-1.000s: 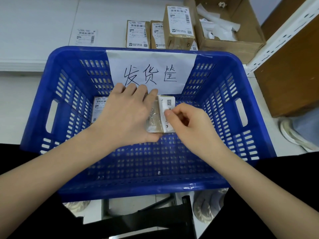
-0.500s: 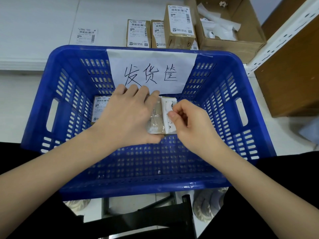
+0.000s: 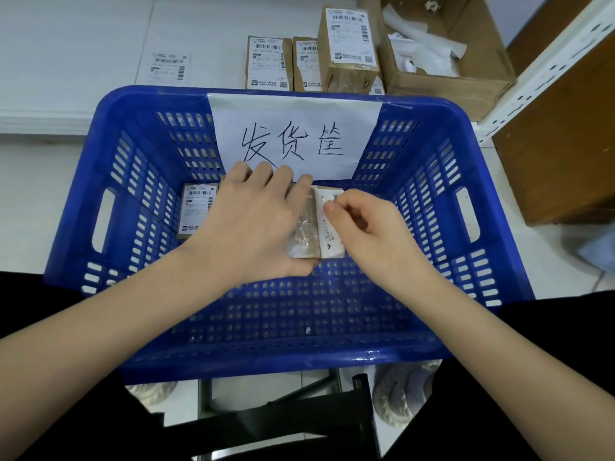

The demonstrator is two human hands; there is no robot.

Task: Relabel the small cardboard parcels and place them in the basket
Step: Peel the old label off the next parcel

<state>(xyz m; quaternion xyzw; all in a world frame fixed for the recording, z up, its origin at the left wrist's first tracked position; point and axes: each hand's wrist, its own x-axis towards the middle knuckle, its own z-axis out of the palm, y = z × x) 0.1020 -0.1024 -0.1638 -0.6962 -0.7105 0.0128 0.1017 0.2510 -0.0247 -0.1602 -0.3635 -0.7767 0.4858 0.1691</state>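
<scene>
Low in the frame, near the bottom centre: black stool frame (image 3: 289,417) under the near rim of the blue basket (image 3: 109,161), which fills the middle of the picture.

Inside the basket, centre frame: left hand (image 3: 253,224) laid palm-down over a small cardboard parcel (image 3: 304,234), fingers spread along its far edge and thumb hooked under the near edge, gripping it. Right hand (image 3: 369,227) just right of centre, fingers curled, thumb and forefinger pinching the edge of a white label (image 3: 329,227) that lies on the parcel's right part; shiny tape visible on the parcel between the two hands.

Left of the left hand, on the basket floor: second labelled parcel (image 3: 196,207), partly hidden by the hand, touching the far wall or nearly so.

On the far wall, upper centre: white paper sign (image 3: 294,134) with handwritten characters.

Beyond the basket, top of the frame: three labelled parcels (image 3: 347,44) side by side, the right one tallest. Upper left: loose label sheet (image 3: 168,66) flat on the white surface. Upper right: open brown carton (image 3: 466,61) holding crumpled white backing paper.
</scene>
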